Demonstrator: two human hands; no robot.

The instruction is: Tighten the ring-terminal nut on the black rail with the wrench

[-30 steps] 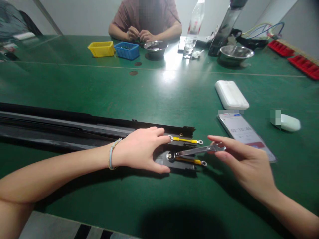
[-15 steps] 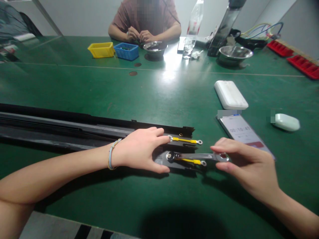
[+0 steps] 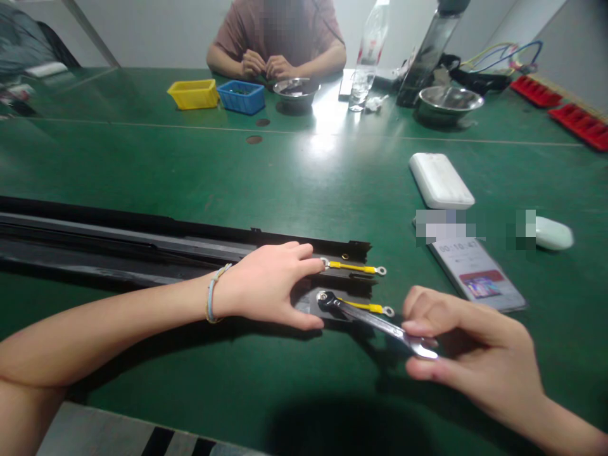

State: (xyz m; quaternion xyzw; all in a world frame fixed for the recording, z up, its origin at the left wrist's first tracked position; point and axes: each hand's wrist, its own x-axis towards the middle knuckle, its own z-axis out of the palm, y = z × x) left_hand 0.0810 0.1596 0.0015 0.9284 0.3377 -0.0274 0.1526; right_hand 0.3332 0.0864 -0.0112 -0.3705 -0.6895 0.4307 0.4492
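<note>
Long black profiles (image 3: pixel 118 229) lie on the green table from the left edge to the middle. My left hand (image 3: pixel 270 285) rests across their right end with its fingers spread, pressing down on them. My right hand (image 3: pixel 456 342) pinches the open end of a silver wrench (image 3: pixel 380 324) between thumb and fingers. The wrench's other end sits at a bolt on the nearer profile and slants down to the right. Two short yellow wires with ring terminals, the farther (image 3: pixel 354 267) and the nearer (image 3: pixel 368 307), stick out past the profile ends.
On the green table (image 3: pixel 190 161) are a white case (image 3: pixel 441 180), a phone (image 3: pixel 479 272) and a pale rounded case (image 3: pixel 553 233). Farther back are yellow (image 3: pixel 192 95) and blue (image 3: pixel 241 98) bins, metal bowls (image 3: pixel 450 106), bottles (image 3: pixel 368 60) and a seated person (image 3: pixel 280 44).
My right hand has moved toward me, swinging the wrench's held end down from nearly level to a slant. My left hand has stayed in place.
</note>
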